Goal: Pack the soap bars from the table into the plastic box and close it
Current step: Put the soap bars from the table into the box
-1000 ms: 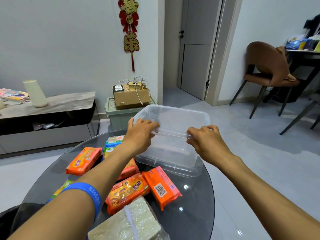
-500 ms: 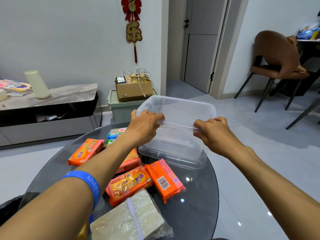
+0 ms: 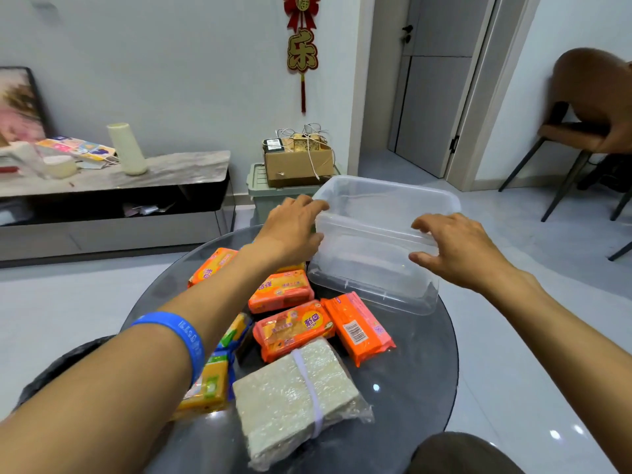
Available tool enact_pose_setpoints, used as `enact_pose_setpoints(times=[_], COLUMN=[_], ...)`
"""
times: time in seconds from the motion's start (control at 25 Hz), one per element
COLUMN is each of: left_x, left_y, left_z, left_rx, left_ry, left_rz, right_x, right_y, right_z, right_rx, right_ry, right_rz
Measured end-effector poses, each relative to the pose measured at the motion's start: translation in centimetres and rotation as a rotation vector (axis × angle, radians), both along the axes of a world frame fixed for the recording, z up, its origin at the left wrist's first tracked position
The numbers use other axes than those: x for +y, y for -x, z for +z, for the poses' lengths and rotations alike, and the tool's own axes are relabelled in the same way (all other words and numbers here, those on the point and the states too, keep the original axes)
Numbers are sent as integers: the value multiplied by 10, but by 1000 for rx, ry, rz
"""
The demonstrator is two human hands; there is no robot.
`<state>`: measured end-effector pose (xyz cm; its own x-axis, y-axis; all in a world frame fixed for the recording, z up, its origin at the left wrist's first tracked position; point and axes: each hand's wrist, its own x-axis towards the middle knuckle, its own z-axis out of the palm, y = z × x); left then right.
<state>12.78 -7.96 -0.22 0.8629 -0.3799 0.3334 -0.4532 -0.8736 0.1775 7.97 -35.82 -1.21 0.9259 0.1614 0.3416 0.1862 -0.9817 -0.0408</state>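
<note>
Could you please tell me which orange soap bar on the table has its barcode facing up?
The rightmost orange soap bar, just in front of the plastic box; the others show branded fronts.

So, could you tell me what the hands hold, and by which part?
Both hold the box by its near rim: left hand at the left corner, right hand toward the right end.

Plastic box (image 3: 383, 241): clear, colourless. Soap bars (image 3: 280, 290): orange wrappers, mostly. Barcode bar (image 3: 357, 328): orange with a white label patch. Yellow-panel bar (image 3: 294, 328): orange, purple lettering. Multicolour pack (image 3: 208, 388): yellow, blue, green. Wrapped block (image 3: 294, 398): pale cream, white band. Tabletop (image 3: 410, 388): dark smoked glass. Wristband (image 3: 178, 333): blue, pale print. Wall ornament (image 3: 302, 46): red and gold.
</note>
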Motion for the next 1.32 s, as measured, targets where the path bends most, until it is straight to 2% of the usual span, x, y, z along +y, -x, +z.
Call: enact_pose_setpoints(times=[0.16,0.4,0.44,0.52,0.6,0.64,0.68,0.76,0.8,0.88,1.08,1.2,1.32], left_x=[41,67,65,64,63,63,62,55,53,50,49,55,72], left_y=[14,21,21,20,16,13,11,6,4,-3,-8,5,18], left_z=[-11,-42,-46,-54,-60,-64,-68,-77,-82,-89,-94,-79,-30], left_rx=[118,290,305,322,370,416,462,518,517,481,483,400,257], left_ry=[-54,-127,-155,-188,-186,-184,-194,-237,-247,-226,-122,-55,188], left_rz=[105,118,119,125,139,141,135,114,112,128,240,287,298], right_x=[15,9,11,25,48,64,78,97,98,91,103,116,91], right_y=[1,2,3,10,25,34,43,53,54,49,39,43,53], right_z=[0,10,11,16,11,2,-12,-42,-54,-65,-75,-71,-34], right_rx=[58,231,213,16,-207,-232,-163,150,301,472,500,491,494], right_ry=[-32,-39,-8,13,-79,-101,-95,-65,-59,-124,-194,-202,-439], right_rz=[23,26,28,75,209,247,248,139,71,-23,-82,-88,-139])
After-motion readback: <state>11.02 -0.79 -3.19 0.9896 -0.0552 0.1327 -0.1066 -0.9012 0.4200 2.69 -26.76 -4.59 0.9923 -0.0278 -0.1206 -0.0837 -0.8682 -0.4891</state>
